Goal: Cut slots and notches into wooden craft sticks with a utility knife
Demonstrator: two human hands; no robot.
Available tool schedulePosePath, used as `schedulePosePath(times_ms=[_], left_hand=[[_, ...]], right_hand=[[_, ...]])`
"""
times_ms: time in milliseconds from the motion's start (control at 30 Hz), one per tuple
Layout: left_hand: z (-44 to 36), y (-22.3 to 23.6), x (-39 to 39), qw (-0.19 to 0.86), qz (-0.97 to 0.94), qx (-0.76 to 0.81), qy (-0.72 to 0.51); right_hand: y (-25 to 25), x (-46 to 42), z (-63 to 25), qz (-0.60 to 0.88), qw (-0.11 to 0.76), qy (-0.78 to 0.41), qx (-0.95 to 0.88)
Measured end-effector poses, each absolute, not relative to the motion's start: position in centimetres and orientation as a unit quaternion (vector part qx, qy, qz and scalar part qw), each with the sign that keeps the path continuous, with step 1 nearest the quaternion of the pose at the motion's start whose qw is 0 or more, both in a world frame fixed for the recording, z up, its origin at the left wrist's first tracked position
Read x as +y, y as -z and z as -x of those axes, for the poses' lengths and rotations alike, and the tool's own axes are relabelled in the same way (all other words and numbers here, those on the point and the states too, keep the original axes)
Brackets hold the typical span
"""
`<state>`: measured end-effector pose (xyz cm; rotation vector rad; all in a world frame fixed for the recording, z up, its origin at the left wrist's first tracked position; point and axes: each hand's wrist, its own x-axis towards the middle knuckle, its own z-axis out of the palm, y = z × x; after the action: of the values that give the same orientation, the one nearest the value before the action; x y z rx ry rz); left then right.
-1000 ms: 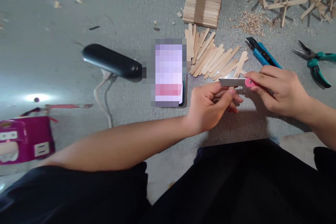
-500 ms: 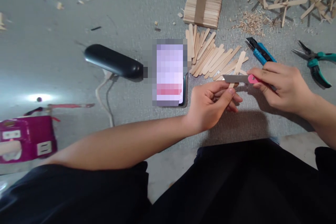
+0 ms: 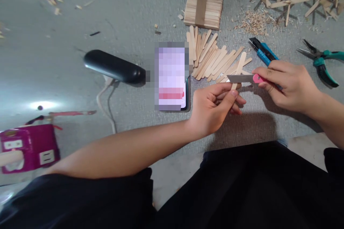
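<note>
Between thumb and fingers, my left hand [image 3: 217, 105] pinches the lower end of a wooden craft stick [image 3: 241, 63], which points up and slightly right. My right hand [image 3: 290, 84] is closed around the pink handle of a utility knife [image 3: 240, 78]. Its long blade lies across the stick just above my left thumb; whether it cuts into the wood I cannot tell. Behind both hands, loose craft sticks [image 3: 215, 59] spread in a fan over the table. A blue box cutter [image 3: 263, 50] rests just beyond my right hand, partly hidden by it.
A banded bundle of sticks [image 3: 212, 7] lies behind the fan. Green-handled pliers [image 3: 321, 61] are at the right, wood shavings [image 3: 255, 23] and crossed sticks [image 3: 290, 1] at the back. Left stand a phone [image 3: 172, 75], a corded black device [image 3: 115, 67] and a purple power strip [image 3: 30, 146].
The view has shifted slightly, so most things sit a little further left. Both hands keep their hold, and the blade stays across the stick.
</note>
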<state>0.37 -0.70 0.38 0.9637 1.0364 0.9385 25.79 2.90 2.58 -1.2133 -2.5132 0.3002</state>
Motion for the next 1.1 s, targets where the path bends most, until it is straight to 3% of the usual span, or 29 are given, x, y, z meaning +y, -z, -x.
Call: schedulePosePath(times_ms=[233,1100], left_hand=[[-0.2,0.0,-0.6,0.663,-0.425,0.431,-0.441],[0.0,-0.2,-0.9,0.645,-0.448,0.441,-0.434]], right_hand=[[-2.4,3.1,-25.8,0.410,0.192,-0.096,-0.886],[-2.2,2.1,-25.0,0.416,0.162,-0.102,-0.889]])
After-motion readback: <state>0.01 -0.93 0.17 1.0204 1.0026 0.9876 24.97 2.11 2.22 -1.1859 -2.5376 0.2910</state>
